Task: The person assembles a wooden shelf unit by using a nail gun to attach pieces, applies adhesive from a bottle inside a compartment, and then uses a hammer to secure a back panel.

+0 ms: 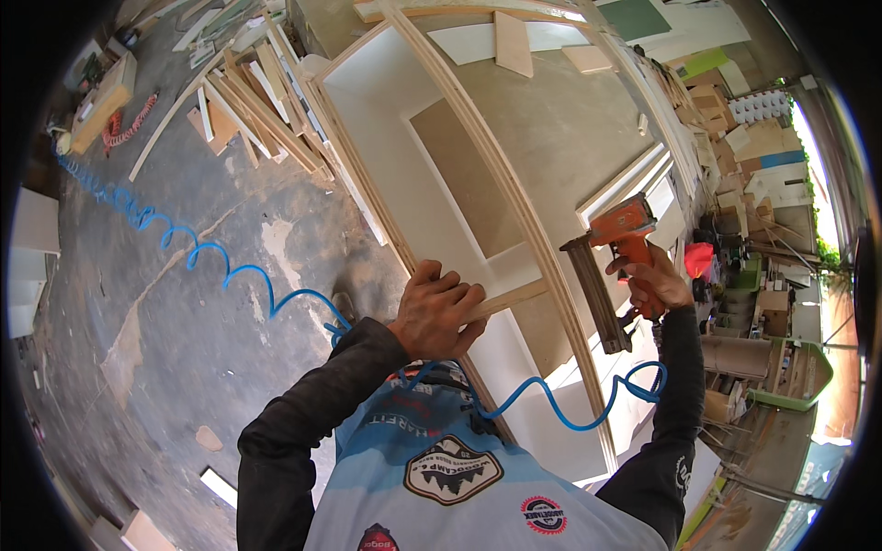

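Standing over wooden frame (517, 202), spread ahead of and between both hands. Clasping crossbar (514, 297) near its left end in curled left hand (439, 312). Holding orange nailer (597, 294) over frame's right side, with right hand (650, 278) wrapped round grip; can't tell whether pressing trigger. Wearing shirt (496, 519) printed with lettered badges.

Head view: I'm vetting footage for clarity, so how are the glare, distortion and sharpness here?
Head view: daylight blows out the bright white opening at the right; head view: fisheye distortion bows the long, pale plywood frame, and the corners go black; head view: the bare left hand and the orange-and-dark metal nail gun look fairly sharp.
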A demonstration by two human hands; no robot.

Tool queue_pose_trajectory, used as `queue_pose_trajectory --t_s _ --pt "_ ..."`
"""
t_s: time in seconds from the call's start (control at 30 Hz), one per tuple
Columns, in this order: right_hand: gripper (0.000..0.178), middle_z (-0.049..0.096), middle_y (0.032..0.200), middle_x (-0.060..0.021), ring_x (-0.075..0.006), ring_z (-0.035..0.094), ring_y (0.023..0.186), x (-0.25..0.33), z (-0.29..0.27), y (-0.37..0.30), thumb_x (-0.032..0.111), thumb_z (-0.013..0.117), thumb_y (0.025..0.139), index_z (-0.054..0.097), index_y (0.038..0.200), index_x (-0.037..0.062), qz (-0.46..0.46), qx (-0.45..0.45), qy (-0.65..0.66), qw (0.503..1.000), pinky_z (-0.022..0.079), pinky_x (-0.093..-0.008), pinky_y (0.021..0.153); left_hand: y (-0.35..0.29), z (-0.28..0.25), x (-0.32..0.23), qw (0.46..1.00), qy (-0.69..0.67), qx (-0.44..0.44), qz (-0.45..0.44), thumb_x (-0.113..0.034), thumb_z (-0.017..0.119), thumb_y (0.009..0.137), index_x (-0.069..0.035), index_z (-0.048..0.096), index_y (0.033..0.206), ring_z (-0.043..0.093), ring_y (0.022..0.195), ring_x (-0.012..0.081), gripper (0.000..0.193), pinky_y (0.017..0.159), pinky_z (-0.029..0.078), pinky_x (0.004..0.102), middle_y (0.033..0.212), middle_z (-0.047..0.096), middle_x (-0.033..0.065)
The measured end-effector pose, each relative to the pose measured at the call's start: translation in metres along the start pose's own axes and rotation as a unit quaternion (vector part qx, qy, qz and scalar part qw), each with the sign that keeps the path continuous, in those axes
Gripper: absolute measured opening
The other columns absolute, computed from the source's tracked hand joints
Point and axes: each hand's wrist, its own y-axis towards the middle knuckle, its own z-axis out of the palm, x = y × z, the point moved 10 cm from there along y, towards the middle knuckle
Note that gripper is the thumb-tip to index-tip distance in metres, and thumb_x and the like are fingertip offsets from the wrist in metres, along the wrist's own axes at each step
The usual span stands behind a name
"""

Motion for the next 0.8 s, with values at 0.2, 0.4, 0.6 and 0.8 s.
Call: queue_pose_trajectory --t_s 0.2,0.4,0.6,0.8 --pt "0.061 0.072 0.109 -0.0147 -0.0082 0.052 0.047 0.045 -0.048 -0.077 0.021 0.074 0.090 0.047 0.140 -0.0006 -0.099 -0.140 -0.072 0.983 0.045 -0.0222 0.045 0.025 0.005 -0.006 1.000 -0.004 0.000 0.009 -0.017 0.073 0.076 -0.006 0.062 0.088 0.057 0.065 0.0224 0.020 0.077 0.037 0.0399 0.066 0.062 0.0065" --pt "0.051 0.070 0.110 -0.0179 -0.0066 0.049 0.046 0.106 -0.070 -0.227 0.027 0.065 0.098 0.049 0.134 -0.0043 -0.228 -0.348 -0.181 0.891 0.041 -0.0232 0.043 0.075 0.034 -0.014 0.997 0.003 0.070 0.011 -0.019 0.068 0.083 -0.005 0.064 0.091 0.062 0.068 0.0263 0.017 0.080 0.037 0.0423 0.070 0.067 0.0098" --pt "0.038 0.063 0.089 -0.0151 -0.0103 0.043 0.042 0.076 -0.016 -0.352 0.022 0.054 0.103 0.049 0.129 -0.0042 -0.250 -0.593 0.006 0.765 0.038 -0.0252 0.041 0.113 0.056 -0.022 0.995 0.012 0.100 0.009 -0.024 0.064 0.088 -0.006 0.063 0.083 0.065 0.068 0.0292 0.019 0.086 0.037 0.0429 0.063 0.064 0.0107" --pt "0.049 0.053 0.076 -0.0117 -0.0138 0.048 0.040 0.014 0.081 -0.356 0.026 0.058 0.102 0.039 0.135 -0.0041 -0.434 -0.578 0.167 0.670 0.042 -0.0279 0.035 0.129 0.072 -0.030 0.993 0.042 0.094 0.064 -0.026 0.060 0.093 -0.007 0.058 0.077 0.063 0.063 0.0329 0.026 0.083 0.040 0.0451 0.063 0.064 0.0137"
